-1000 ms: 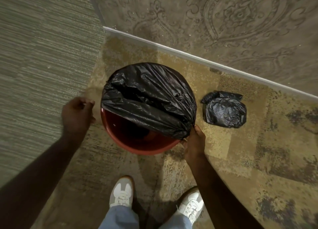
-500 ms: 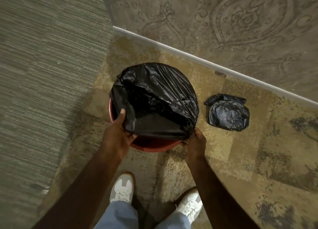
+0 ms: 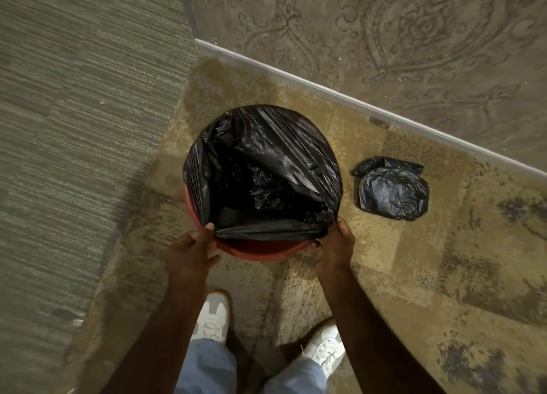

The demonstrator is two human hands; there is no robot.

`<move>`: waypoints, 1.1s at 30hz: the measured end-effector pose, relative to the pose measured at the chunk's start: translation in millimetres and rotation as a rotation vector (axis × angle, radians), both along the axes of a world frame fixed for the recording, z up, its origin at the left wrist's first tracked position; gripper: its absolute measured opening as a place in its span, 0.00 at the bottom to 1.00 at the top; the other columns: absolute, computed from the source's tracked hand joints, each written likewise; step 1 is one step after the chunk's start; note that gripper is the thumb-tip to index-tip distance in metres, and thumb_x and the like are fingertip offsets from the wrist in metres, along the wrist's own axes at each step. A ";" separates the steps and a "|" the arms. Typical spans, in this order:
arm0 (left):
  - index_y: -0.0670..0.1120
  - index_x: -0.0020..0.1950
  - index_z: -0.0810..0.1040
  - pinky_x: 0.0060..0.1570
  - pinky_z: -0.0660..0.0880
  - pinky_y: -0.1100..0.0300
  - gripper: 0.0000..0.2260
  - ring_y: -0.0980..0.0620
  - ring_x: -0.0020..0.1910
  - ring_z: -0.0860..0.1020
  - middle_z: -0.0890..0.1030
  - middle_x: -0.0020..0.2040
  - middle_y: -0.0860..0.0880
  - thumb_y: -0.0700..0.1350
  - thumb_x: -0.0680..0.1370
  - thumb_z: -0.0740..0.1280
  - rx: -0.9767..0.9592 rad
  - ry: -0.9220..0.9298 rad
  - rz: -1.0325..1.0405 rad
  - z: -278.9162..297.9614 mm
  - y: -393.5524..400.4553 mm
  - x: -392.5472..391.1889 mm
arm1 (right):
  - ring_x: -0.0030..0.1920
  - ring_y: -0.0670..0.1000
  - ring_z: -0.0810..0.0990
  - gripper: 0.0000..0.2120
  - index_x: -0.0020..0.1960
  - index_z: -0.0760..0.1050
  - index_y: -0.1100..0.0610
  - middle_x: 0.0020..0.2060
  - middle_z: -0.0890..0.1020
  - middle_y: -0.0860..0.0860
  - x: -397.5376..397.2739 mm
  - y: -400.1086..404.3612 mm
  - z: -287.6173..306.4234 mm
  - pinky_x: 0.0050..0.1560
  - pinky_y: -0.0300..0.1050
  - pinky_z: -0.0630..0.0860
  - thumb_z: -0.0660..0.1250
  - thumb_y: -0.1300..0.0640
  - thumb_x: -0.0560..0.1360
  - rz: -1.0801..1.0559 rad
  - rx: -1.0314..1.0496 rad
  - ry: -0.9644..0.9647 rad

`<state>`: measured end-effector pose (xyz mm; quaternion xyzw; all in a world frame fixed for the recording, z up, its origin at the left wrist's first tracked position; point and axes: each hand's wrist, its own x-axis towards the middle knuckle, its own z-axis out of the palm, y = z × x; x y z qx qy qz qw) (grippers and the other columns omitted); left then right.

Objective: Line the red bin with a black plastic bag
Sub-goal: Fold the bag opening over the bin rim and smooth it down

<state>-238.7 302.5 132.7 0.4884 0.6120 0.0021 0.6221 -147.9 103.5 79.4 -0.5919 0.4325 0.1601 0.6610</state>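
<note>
The round red bin (image 3: 260, 251) stands on the floor below me, and only its near rim shows. A black plastic bag (image 3: 266, 162) is stretched over its far and side rim, with its mouth open into the bin. The bag's near edge runs straight between my hands, just inside the near rim. My left hand (image 3: 192, 245) grips that edge at the near left. At the near right, my right hand (image 3: 334, 242) holds the same edge.
A folded bundle of black plastic bags (image 3: 390, 192) lies on the patterned rug (image 3: 414, 275) right of the bin. A white baseboard (image 3: 355, 103) and patterned wall run behind. Grey carpet (image 3: 74, 127) lies left. My white shoes (image 3: 211, 319) stand close below the bin.
My left hand came in from the left, took the bag's near edge and pulled it toward me. The bag's mouth has opened wide and now covers most of the bin.
</note>
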 end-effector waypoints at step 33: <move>0.41 0.57 0.79 0.42 0.78 0.64 0.10 0.56 0.37 0.77 0.82 0.41 0.50 0.42 0.77 0.67 -0.343 -0.504 -0.004 -17.1 17.4 -13.7 | 0.53 0.54 0.77 0.13 0.61 0.77 0.50 0.52 0.79 0.49 -41.9 14.3 14.0 0.54 0.50 0.71 0.66 0.51 0.77 1.452 -1.102 -1.095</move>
